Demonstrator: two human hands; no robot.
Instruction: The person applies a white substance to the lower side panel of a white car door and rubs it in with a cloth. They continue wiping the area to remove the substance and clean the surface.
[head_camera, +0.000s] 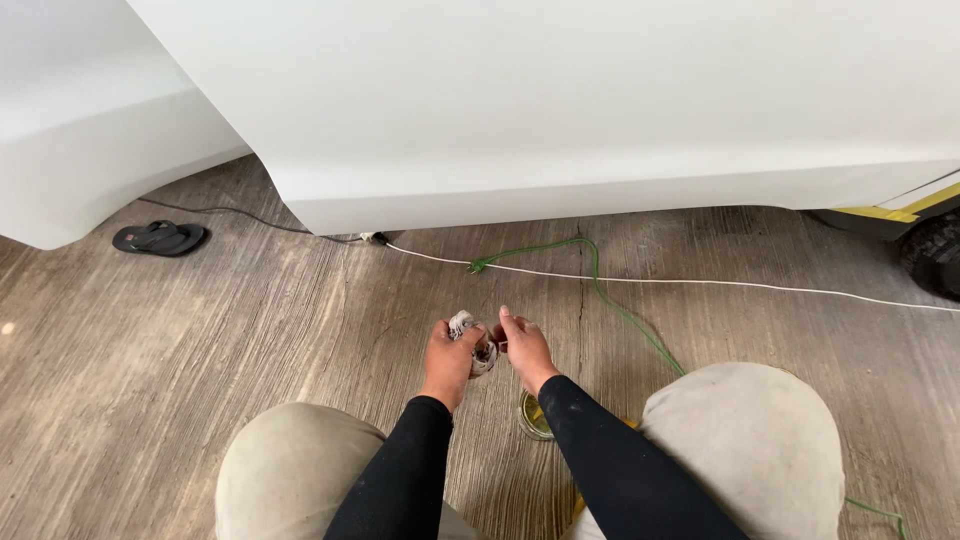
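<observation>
I squat over a rough concrete floor, knees in beige trousers at the bottom of the head view. My left hand (450, 357) is closed around a small crumpled white and grey rag (472, 340). My right hand (523, 347) touches the same rag with its fingertips, pinching its right side. Both arms wear black sleeves. Under my right forearm a small round glass jar (533, 417) with yellowish contents stands on the floor, partly hidden.
A large white car body panel (560, 110) fills the top of the view. A white cable (700, 283) and a green cord (625, 312) run across the floor. A black sandal (160, 238) lies at left. A tyre (935, 250) shows at the right edge.
</observation>
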